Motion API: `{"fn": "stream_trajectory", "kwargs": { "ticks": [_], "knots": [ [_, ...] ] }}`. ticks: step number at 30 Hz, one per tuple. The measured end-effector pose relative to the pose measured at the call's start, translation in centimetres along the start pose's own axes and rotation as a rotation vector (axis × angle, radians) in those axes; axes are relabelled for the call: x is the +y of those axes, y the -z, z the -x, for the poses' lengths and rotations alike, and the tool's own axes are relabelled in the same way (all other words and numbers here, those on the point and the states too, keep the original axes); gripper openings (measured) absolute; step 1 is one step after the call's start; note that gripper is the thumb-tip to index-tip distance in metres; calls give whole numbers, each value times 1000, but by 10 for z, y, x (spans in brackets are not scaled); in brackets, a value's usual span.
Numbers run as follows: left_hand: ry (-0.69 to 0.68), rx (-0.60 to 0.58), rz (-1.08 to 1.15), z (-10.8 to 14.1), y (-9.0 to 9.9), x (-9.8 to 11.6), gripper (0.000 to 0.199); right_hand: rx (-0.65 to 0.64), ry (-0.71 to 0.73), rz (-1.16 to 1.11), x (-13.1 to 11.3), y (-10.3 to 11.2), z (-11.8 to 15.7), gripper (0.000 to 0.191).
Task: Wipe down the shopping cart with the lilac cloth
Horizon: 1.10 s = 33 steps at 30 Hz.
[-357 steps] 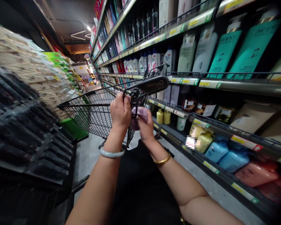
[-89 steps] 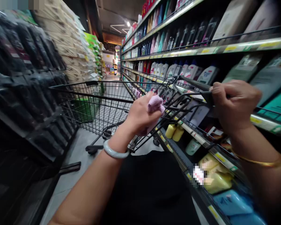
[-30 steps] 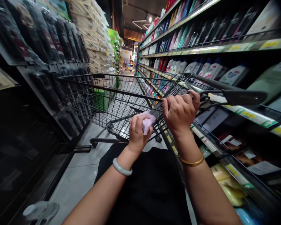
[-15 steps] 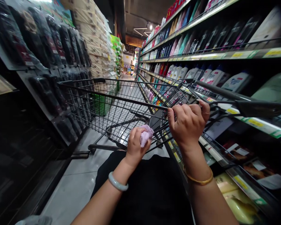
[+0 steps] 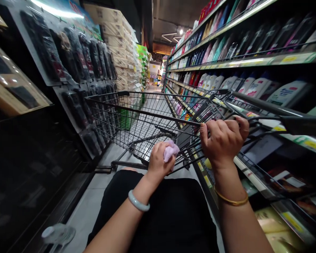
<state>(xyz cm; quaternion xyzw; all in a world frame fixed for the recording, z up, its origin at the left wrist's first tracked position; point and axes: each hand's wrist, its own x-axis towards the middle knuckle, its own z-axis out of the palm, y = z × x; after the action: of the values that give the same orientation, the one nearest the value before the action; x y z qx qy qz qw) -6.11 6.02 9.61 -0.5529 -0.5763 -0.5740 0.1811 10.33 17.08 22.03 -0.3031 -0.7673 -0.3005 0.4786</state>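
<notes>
A black wire shopping cart (image 5: 147, 117) stands sideways across the aisle in front of me. My right hand (image 5: 223, 142) has its fingers wrapped over the cart's top rim, near the handle (image 5: 271, 105) on the right. Crumpled in my left hand (image 5: 160, 160) is a pale purple cloth (image 5: 171, 151), bunched by the closed fingers. That hand is low, in front of the cart's near side; whether the cloth touches the wire I cannot tell.
Shelves of shampoo bottles (image 5: 255, 86) line the right side. Packaged dark goods (image 5: 81, 56) hang on the left, with stacked packs (image 5: 118, 42) beyond. A clear plastic bottle (image 5: 59, 234) is on the floor at lower left. Grey floor (image 5: 154, 102) runs down the aisle.
The view has swung left, so everything sits farther right in it. The clear bottle shows more fully at lower left. Both hands keep their holds.
</notes>
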Motion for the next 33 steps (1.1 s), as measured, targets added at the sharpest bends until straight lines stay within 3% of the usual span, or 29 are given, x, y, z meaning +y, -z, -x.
{"fn": "stream_trajectory", "kwargs": {
  "ticks": [2, 5, 8, 10, 15, 18, 21, 24, 26, 30, 33],
  "knots": [
    [-28, 75, -1, -7, 0, -1, 28, 20, 4, 24, 5, -6, 0, 32],
    [-148, 183, -6, -35, -8, 3, 31, 41, 25, 73, 11, -13, -1, 31],
    [-264, 216, -15, -61, -22, 5, 30, 48, 18, 76, 16, -18, 0, 31],
    [-294, 191, -24, -64, -30, 1, 31, 47, 2, 67, 21, -21, 0, 31],
    [-245, 145, -31, -44, -40, -16, 32, 52, -15, 45, 34, -33, -1, 30],
    [-220, 230, 0, -49, -42, -11, 34, 95, -44, 1, 41, -44, -2, 30],
    [-275, 314, 3, -71, -48, 3, 34, 174, -103, -114, 41, -59, -3, 28],
    [-383, 268, -20, -86, -63, 9, 27, 252, -179, -235, 35, -75, 0, 21],
    [-426, 226, -30, -83, -78, 4, 22, 276, -214, -280, 32, -85, 3, 19],
    [-374, 139, -13, -62, -101, -11, 18, 299, -250, -329, 32, -104, 6, 22],
    [-334, 62, 11, -62, -104, -12, 24, 291, -283, -353, 39, -114, 5, 24]
  ]
}}
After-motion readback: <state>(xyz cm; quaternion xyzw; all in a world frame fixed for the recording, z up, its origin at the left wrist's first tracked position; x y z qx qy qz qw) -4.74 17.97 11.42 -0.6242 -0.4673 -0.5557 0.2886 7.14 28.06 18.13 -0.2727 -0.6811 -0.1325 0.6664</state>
